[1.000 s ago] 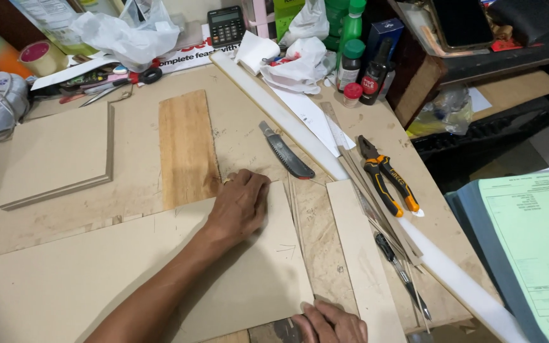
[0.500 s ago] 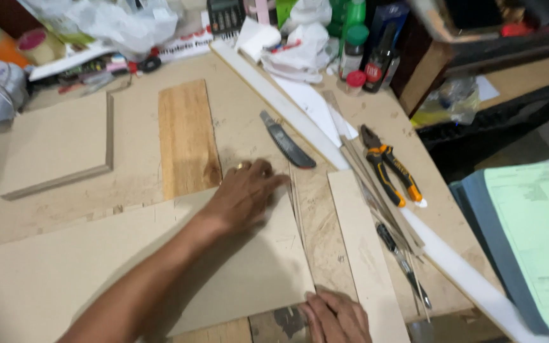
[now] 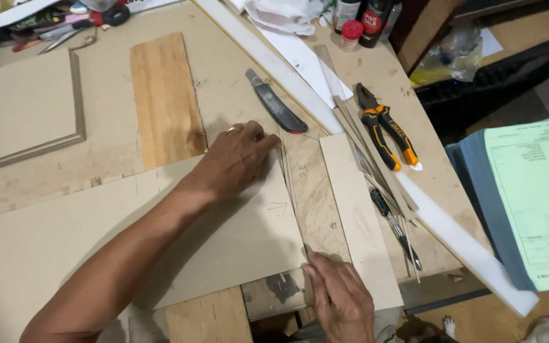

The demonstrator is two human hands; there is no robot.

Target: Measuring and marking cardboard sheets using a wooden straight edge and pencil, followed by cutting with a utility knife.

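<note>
Head view: left hand [image 3: 235, 160] flat, fingers spread, palm down on far right corner of thin grey board [image 3: 160, 254], pinning sheet to tabletop [image 3: 223, 82] so it cannot slide. Right hand [image 3: 341, 298] at board's near right corner, fingertips together on thin wood strip [image 3: 290, 190] lying along right edge, steadying strip flush against board; nothing gripped. Narrow pale offcut [image 3: 357, 216] just beside strip. Folding saw [image 3: 276, 109] and orange-handled pliers [image 3: 389, 130] parked beyond, within reach. Bare wood plank [image 3: 163, 95] under board's far edge
</note>
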